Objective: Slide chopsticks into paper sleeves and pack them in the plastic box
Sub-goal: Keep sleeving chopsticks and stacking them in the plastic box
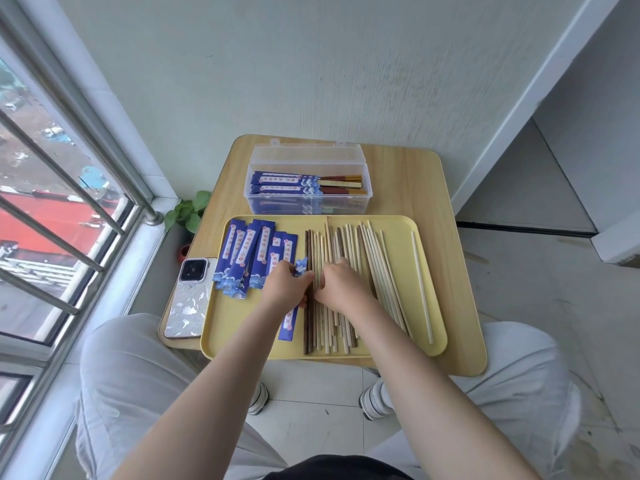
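A yellow tray (398,348) holds a fan of blue paper sleeves (249,258) on its left and a row of loose chopsticks (377,268), pale and dark, in its middle. My left hand (285,285) grips one blue sleeve (289,323), which runs under the hand and sticks out at both ends. My right hand (341,285) rests on the chopstick row with curled fingers, pinching chopsticks beside the left hand. Behind the tray stands the clear plastic box (308,202), lid open, with several sleeved chopsticks inside.
A phone (188,299) lies on the wooden table (446,202) left of the tray. One pale chopstick (420,285) lies apart at the tray's right side. A potted plant (188,211) sits below the table's left edge, next to a barred window.
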A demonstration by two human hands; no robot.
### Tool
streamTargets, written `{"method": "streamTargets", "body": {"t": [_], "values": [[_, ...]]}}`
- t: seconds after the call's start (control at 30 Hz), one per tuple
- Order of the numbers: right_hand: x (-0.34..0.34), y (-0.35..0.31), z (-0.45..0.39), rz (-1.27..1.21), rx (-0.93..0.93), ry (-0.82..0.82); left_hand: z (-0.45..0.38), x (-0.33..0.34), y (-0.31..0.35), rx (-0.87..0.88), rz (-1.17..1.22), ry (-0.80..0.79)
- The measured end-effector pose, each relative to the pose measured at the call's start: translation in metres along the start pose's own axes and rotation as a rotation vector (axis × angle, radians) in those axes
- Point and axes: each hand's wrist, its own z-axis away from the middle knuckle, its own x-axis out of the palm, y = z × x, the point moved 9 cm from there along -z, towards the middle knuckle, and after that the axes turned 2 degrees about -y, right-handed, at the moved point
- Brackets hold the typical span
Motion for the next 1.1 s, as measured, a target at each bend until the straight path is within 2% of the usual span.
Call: {"method": "streamTargets", "body": {"t": [0.1, 0.37, 0.57, 0.73, 0.83, 0.93, 1.1], "values": [[0.001, 0.001, -0.001, 0.003, 0.012, 0.021, 0.002, -0.001, 0.002, 0.019, -0.081, 0.013], [-0.003, 0.001, -0.001, 0.002, 0.017, 0.091, 0.004, -0.003, 0.006, 0.04, -0.118, 0.027], [-0.006, -0.001, 0.001, 0.166, 0.066, 0.103, 0.004, -0.009, 0.008, 0.047, -0.132, 0.069], [-0.004, -0.003, 0.003, 0.168, 0.088, 0.121, 0.007, -0.012, 0.009, 0.047, -0.112, 0.08], [-0.006, -0.002, 0.003, 0.089, 0.102, 0.125, 0.007, -0.012, 0.008, 0.051, -0.076, 0.075], [-0.012, 0.01, 0.003, -0.132, 0.131, 0.138, 0.007, -0.013, 0.008, 0.06, -0.023, 0.071], [-0.04, 0.02, 0.013, -0.386, 0.028, 0.122, 0.006, -0.011, 0.009, 0.063, 0.122, 0.028]]}}
